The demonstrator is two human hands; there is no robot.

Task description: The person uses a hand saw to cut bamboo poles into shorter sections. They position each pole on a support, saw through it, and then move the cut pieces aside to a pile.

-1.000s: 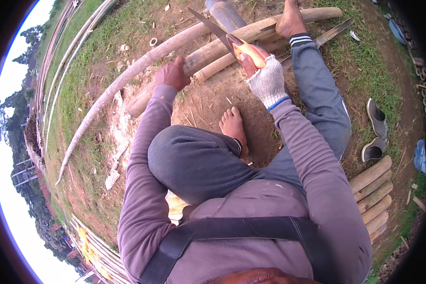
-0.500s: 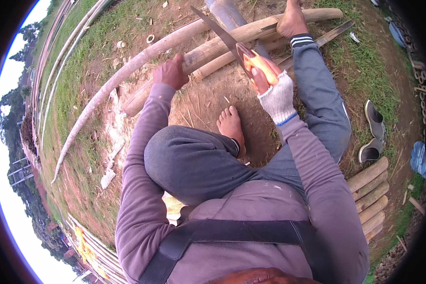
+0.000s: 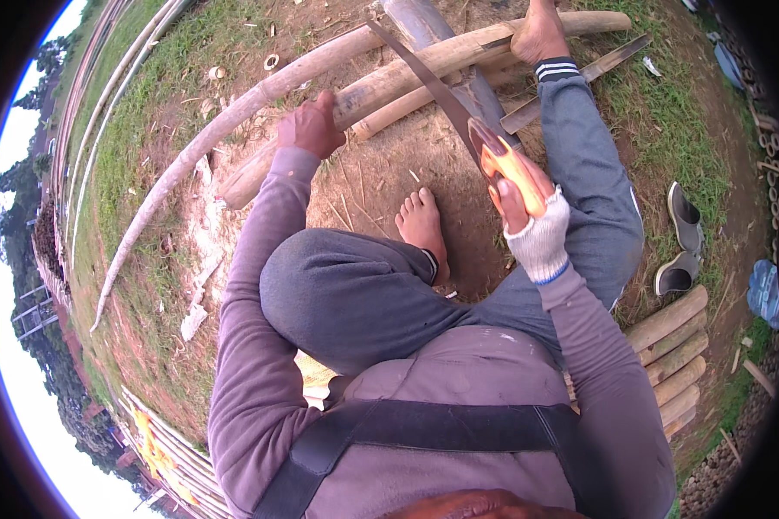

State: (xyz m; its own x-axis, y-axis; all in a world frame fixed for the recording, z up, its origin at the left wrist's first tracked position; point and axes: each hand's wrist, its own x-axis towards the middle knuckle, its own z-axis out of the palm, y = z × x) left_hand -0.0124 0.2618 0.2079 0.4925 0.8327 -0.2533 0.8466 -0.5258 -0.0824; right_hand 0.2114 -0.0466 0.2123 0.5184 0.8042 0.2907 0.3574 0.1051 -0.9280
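My left hand [image 3: 312, 126] is closed around a thick bamboo pole [image 3: 437, 60] that slants from lower left to upper right. My bare right foot [image 3: 541, 36] rests on the pole's far part. In a white fingerless glove, my right hand [image 3: 532, 212] grips the orange handle of a handsaw [image 3: 437, 86]. The saw's long dark blade crosses the pole between my left hand and that foot; whether its teeth sit in a cut cannot be made out. A grey log [image 3: 415, 24] passes crosswise beneath the pole, and a second bamboo piece [image 3: 398, 112] lies alongside it.
A long curved bamboo pole [image 3: 208, 143] lies to the left. A split bamboo strip [image 3: 580, 82] is near my right leg. Cut bamboo lengths [image 3: 679, 359] and a pair of slip-on shoes [image 3: 684, 233] lie at right. My left foot [image 3: 421, 227] stands on bare soil.
My right hand has drawn the saw back toward me and to the right, the blade sliding over the pole. My left hand has stayed nearly in place on the bamboo.
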